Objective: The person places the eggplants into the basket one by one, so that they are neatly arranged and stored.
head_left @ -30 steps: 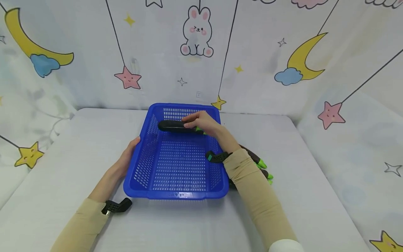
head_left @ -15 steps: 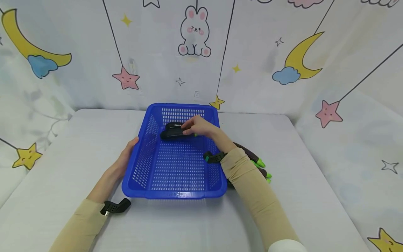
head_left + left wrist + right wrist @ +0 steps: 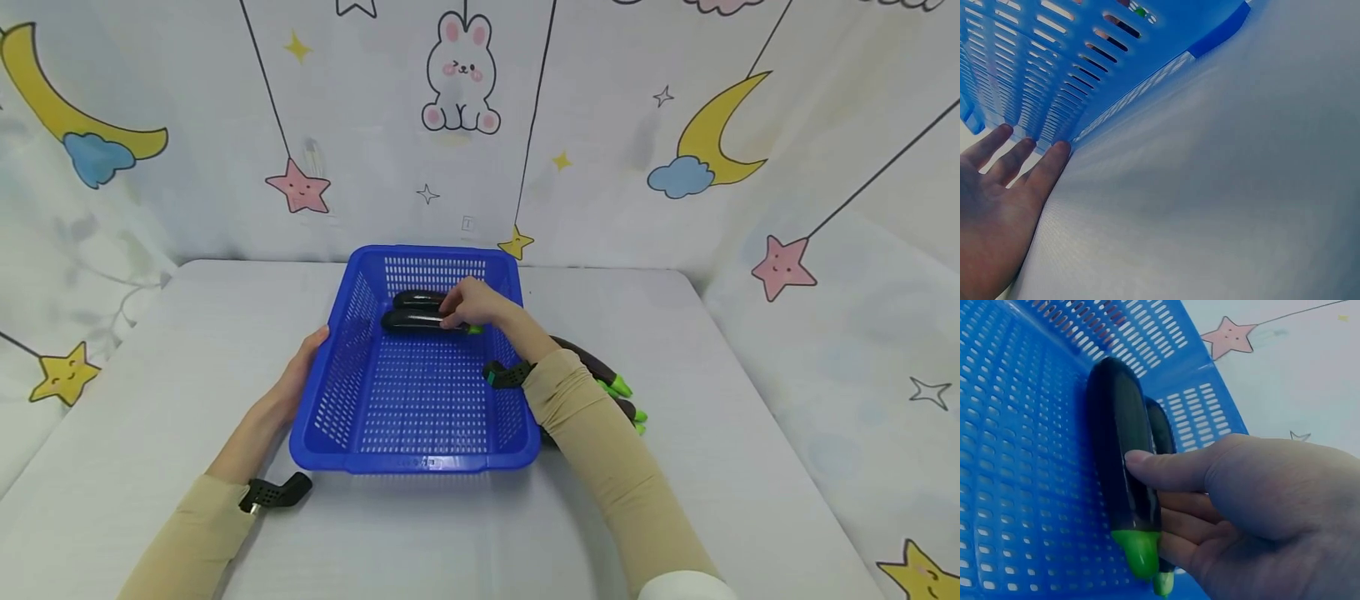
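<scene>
Front eggplant (image 3: 414, 322) lowered, rear eggplant (image 3: 417, 299) now showing behind it, right fingers (image 3: 1188, 524) lower too.

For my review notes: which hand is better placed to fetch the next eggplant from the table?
Likely the right hand: the loose eggplants lie on its side of the basket; the left hand touches the opposite side.

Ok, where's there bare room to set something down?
Inside the blue basket, between the nearer eggplant and the near rim. On the white table, left of the left hand and right of the loose eggplants. Crowded: the basket's far end, where the right hand grips the nearer eggplant beside the farther one, and the table just right of the basket.
</scene>
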Demonstrator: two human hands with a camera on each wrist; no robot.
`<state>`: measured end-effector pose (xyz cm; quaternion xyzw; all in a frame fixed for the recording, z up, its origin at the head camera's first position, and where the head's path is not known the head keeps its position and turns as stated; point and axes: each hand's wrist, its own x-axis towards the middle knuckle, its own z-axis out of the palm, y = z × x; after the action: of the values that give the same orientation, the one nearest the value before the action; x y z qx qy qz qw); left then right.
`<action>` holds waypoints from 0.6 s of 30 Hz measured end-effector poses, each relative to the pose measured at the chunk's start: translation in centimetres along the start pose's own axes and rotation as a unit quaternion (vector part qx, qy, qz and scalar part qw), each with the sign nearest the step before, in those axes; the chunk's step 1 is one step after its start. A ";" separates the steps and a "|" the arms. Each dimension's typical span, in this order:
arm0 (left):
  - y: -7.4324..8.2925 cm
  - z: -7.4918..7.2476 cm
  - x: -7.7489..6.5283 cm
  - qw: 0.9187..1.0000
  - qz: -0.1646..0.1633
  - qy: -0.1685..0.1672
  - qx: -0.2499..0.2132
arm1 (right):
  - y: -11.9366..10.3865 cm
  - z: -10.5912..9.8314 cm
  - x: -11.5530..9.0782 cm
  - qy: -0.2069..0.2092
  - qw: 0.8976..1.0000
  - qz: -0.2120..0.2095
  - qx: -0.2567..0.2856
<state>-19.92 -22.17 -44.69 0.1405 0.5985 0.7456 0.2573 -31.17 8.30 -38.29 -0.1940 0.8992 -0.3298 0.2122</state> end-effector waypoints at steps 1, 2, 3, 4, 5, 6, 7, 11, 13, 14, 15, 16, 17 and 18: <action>0.0 0.0 0.0 1.000 0.000 0.000 0.000 | 0.0 0.0 0.0 0.002 1.000 0.000 -0.003; 0.0 0.0 0.0 1.000 0.000 -0.002 0.001 | 0.0 0.0 -0.1 0.004 1.000 0.000 -0.006; 0.0 0.1 0.0 1.000 0.001 -0.002 0.003 | 0.0 0.0 -0.1 0.006 1.000 0.000 -0.008; 0.0 0.0 0.0 1.000 0.001 -0.002 0.003 | 0.0 0.0 -0.1 0.009 1.000 0.001 -0.008; 0.0 0.0 0.0 1.000 0.001 -0.002 0.003 | 0.0 0.0 -0.1 0.011 1.000 0.001 -0.008; 0.0 0.0 0.0 1.000 0.002 -0.002 0.004 | -0.1 0.0 -0.1 0.012 1.000 0.002 -0.007; 0.0 0.0 0.0 1.000 0.003 -0.003 0.005 | -0.1 0.0 -0.1 0.013 1.000 0.003 -0.007; 0.0 -0.1 -0.1 1.000 0.006 -0.007 0.007 | -0.1 0.0 -0.1 0.014 1.000 0.005 -0.005; 0.0 0.0 -0.1 1.000 0.007 -0.009 0.009 | -0.1 0.0 -0.1 0.017 1.000 0.005 -0.001; 0.0 0.0 -0.1 1.000 0.008 -0.010 0.008 | -0.1 0.0 -0.1 0.018 1.000 0.005 0.002; 0.0 0.0 -0.1 1.000 0.008 -0.012 0.008 | -0.1 0.0 -0.1 0.020 1.000 0.004 0.005; 0.0 0.0 -0.1 1.000 0.007 -0.013 0.007 | -0.1 0.0 -0.2 0.021 1.000 0.004 0.009; 0.1 0.0 -0.1 1.000 0.008 -0.011 0.010 | -0.1 0.0 -0.2 0.022 1.000 0.003 0.012; 0.1 0.1 -0.1 1.000 0.008 -0.011 0.010 | -0.1 0.0 -0.2 0.022 1.000 0.002 0.015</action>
<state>-19.85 -22.19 -44.56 0.1558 0.6024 0.7396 0.2567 -30.96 8.38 -38.18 -0.1821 0.8990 -0.3467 0.1960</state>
